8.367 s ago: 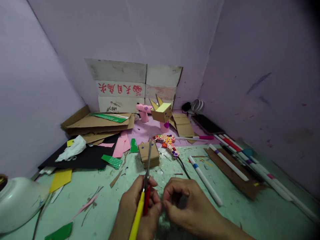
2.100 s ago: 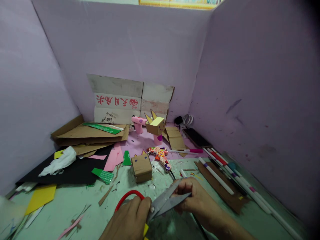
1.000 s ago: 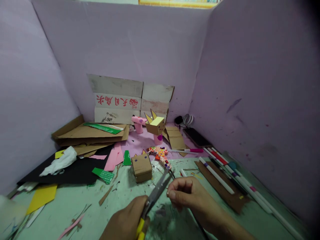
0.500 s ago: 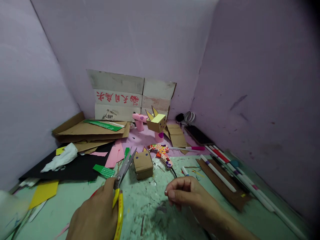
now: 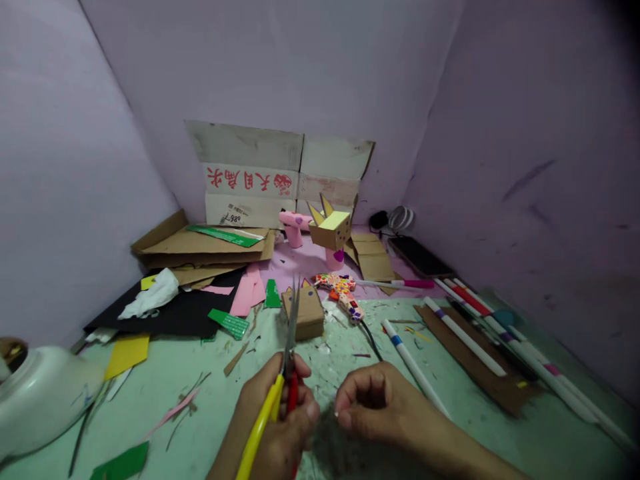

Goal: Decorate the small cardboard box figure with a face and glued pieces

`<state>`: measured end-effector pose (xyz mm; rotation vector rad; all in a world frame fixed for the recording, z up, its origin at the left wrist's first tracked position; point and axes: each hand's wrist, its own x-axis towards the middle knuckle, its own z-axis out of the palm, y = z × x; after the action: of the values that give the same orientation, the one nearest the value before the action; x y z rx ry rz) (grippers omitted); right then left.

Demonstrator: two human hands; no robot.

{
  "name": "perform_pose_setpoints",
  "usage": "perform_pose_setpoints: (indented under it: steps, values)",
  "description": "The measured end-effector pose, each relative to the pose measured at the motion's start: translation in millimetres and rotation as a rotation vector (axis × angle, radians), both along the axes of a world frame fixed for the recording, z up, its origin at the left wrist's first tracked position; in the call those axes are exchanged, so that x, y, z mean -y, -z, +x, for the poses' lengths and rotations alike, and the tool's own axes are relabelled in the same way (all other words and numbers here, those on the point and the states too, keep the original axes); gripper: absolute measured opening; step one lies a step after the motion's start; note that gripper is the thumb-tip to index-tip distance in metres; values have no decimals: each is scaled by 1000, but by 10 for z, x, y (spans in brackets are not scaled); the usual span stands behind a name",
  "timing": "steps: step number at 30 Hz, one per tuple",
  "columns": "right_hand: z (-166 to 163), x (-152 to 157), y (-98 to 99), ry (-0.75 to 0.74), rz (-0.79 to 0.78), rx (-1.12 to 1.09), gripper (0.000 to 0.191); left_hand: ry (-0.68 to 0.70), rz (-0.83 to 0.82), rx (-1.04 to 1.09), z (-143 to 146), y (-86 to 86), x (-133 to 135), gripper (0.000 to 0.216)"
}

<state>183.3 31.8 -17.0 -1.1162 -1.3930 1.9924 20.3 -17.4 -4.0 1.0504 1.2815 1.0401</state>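
My left hand (image 5: 277,427) is closed around a pair of scissors (image 5: 291,327) with yellow and red handles, blades together and pointing away from me. Just to its right, my right hand (image 5: 383,403) pinches thumb and forefinger together. A tiny pale speck shows at those fingertips, too small to name. Behind the blades sits a small cardboard box (image 5: 309,313) with two dark dots and pointed ears, partly hidden by the scissors. A glue gun (image 5: 345,293) with a colourful patterned cover lies beyond, its black cord running toward my right hand.
Paper scraps, black sheet (image 5: 200,317) and flattened cardboard (image 5: 210,250) lie left. A white rounded container (image 5: 55,393) stands at the left edge. Markers (image 5: 465,337) and a phone (image 5: 420,257) are right. A cardboard head with yellow ears (image 5: 330,230) stands behind, near a pink cardboard piece (image 5: 294,230).
My left hand has brought the scissors rightward, near my right hand, and the blades, slightly apart before, are now together. My right hand keeps its pinch. The view has shifted a little left.
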Motion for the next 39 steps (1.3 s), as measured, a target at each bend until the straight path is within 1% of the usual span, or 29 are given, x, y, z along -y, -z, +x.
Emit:
perform_pose_setpoints:
  steps: [2,5,9,14,20,24,28,33,39]
  values:
    - [-15,29,8,-21,-11,30,20,46,-23,57,10,30,2,30]
    - [-32,56,25,-51,-14,37,18,83,-29,72,14,29,6,28]
    - [-41,68,51,-55,-31,15,21,77,-51,71,28,12,6,28]
    - [-30,64,68,-35,-34,6,25,76,-16,89,39,25,3,28]
    - [-21,60,93,-32,-13,10,23,69,-36,69,47,9,10,29]
    - [-22,48,70,-30,-3,10,20,71,-39,59,49,0,11,29]
    - [-21,33,54,-20,-3,19,23,71,-36,77,51,18,9,29]
    - [-21,30,79,5,-7,-39,27,32,-15,73,74,46,21,30]
    - [-43,38,53,53,-44,-48,35,-49,-9,69,112,18,30,30]
